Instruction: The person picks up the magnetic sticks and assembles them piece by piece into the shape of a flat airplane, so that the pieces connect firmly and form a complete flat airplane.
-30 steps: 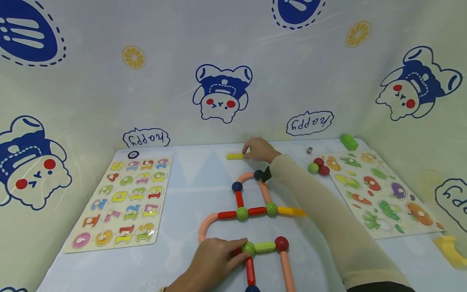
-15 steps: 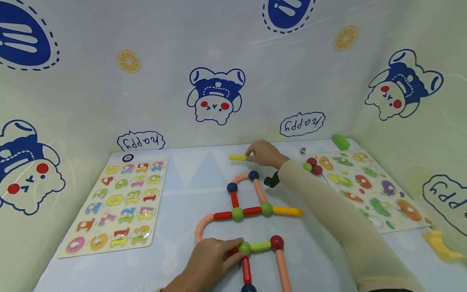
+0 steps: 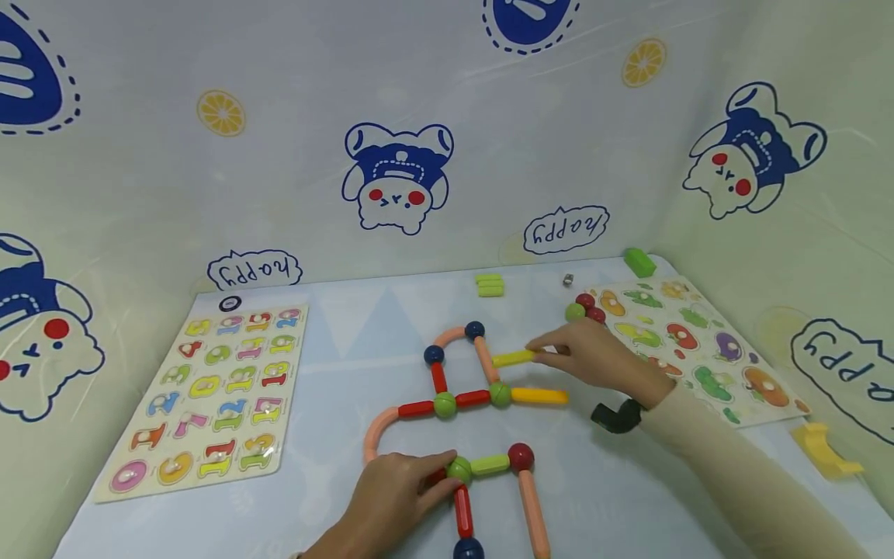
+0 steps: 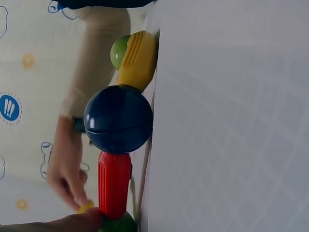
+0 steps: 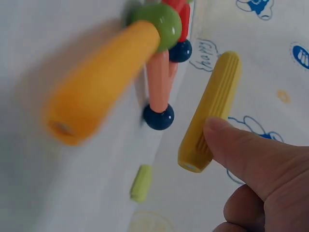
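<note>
In the head view my left hand (image 3: 391,497) pinches a green ball (image 3: 459,470) between thumb and index finger, where red and light green sticks meet it. My right hand (image 3: 594,353) holds a yellow stick (image 3: 513,358) by one end. That stick is off the table in the right wrist view, beside the figure of joined sticks and balls. An orange stick (image 3: 539,396) juts right from another green ball (image 3: 500,394) just below it. A curved pink stick (image 3: 382,431) runs partly behind my left hand. A dark blue ball (image 4: 118,119) and red stick (image 4: 114,183) show in the left wrist view.
A number puzzle board (image 3: 293,373) lies at left, a vegetable puzzle board (image 3: 761,415) at right. Light green sticks (image 3: 490,286) lie at the back. Loose red and green balls (image 3: 576,312) sit near the right board. A yellow arched block (image 3: 827,452) is at the right edge.
My right hand has brought the yellow stick from the back of the table toward me and to the right, beside the figure. The left hand keeps its hold on the green ball.
</note>
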The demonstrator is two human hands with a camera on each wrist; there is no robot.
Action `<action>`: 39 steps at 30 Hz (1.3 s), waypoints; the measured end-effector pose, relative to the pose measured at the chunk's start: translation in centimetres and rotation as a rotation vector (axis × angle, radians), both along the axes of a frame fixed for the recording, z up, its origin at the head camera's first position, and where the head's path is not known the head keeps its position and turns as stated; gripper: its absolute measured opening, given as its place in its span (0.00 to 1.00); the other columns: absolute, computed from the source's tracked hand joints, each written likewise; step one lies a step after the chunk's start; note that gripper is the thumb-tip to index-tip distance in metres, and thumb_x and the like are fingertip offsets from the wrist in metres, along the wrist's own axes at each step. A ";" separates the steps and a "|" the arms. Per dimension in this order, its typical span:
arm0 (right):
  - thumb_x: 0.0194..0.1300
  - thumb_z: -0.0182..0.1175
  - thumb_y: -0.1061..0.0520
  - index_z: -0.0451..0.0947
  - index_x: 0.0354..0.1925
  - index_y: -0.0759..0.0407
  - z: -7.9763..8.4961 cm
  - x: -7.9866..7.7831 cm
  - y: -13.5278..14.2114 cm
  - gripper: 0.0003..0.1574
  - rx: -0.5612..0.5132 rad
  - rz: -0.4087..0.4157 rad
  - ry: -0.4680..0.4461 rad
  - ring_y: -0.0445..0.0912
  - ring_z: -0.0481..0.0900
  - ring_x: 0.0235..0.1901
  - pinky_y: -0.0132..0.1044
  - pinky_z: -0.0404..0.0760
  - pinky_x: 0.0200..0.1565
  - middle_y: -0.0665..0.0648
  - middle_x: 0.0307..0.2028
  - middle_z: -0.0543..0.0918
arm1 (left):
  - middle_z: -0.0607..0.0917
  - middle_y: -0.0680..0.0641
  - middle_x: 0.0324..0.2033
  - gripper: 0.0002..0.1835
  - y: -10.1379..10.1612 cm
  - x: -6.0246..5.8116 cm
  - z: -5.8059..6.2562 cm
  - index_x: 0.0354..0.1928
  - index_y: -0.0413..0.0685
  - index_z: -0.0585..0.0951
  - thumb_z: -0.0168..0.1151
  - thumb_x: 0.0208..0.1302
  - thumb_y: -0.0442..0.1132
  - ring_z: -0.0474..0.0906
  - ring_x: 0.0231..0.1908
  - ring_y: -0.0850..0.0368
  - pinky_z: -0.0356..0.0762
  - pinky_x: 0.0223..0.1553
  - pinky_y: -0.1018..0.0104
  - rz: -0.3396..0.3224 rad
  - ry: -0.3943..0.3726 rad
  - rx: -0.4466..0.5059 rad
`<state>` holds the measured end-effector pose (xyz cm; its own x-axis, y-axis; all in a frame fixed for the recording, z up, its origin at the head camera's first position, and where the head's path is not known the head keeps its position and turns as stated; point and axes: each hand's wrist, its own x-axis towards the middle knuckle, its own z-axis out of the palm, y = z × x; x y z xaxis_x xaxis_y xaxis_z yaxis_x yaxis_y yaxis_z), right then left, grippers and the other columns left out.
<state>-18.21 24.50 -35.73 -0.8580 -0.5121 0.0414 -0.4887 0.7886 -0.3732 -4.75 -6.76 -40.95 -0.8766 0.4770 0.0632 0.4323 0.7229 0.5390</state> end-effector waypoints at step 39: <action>0.56 0.67 0.54 0.83 0.43 0.40 -4.1 9.3 3.8 0.15 -0.084 -0.027 0.059 0.31 0.60 0.15 0.25 0.62 0.18 0.34 0.14 0.62 | 0.63 0.67 0.08 0.25 0.2 0.1 0.2 0.52 0.59 0.82 0.56 0.58 0.63 0.61 0.12 0.71 0.60 0.17 0.74 0.012 0.011 -0.015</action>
<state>-8.91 28.31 -39.80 -0.8661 -0.4816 0.1338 -0.4909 0.7690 -0.4094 -4.61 -6.54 -40.75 -0.8817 0.4673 0.0657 0.4293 0.7363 0.5230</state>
